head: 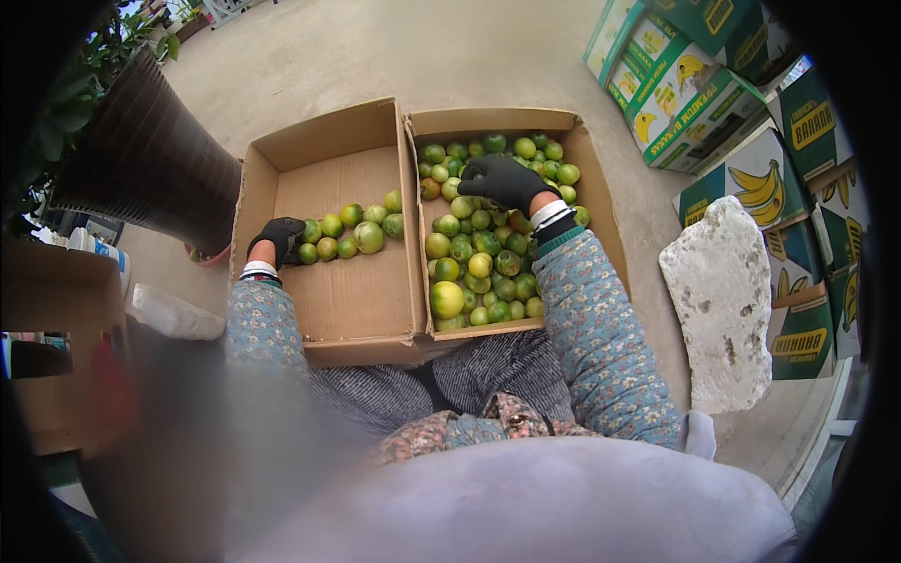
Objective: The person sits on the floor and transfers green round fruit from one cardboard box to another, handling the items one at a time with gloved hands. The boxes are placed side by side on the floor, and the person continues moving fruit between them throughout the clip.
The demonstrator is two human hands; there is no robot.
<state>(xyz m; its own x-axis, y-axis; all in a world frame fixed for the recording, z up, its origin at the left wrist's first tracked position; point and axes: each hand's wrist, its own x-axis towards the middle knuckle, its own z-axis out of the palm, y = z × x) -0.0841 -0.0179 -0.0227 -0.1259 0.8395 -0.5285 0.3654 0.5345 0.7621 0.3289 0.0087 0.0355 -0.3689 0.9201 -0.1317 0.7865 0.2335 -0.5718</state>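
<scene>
Two shallow cardboard boxes stand side by side in front of me. In the left box [352, 302], several unripe tomatoes [368, 237] lie in two rough rows towards the right wall. My left hand [283, 238], in a black glove, is at the left end of these rows, against the nearest tomatoes; its fingertips are partly hidden. The right box [598, 204] holds many green and yellowish tomatoes [480, 264], a few tinged orange. Over its upper half, my right hand [498, 181], also black-gloved, reaches down among the fruit. Whether its fingers grip a tomato is hidden.
A large dark plant pot [151, 151] with leafy growth leans at the left. Beside the right box stands a rough white slab [721, 302], with stacked banana cartons [693, 98] behind it. A smaller white block [176, 313] and an open cardboard box [63, 281] are at the left.
</scene>
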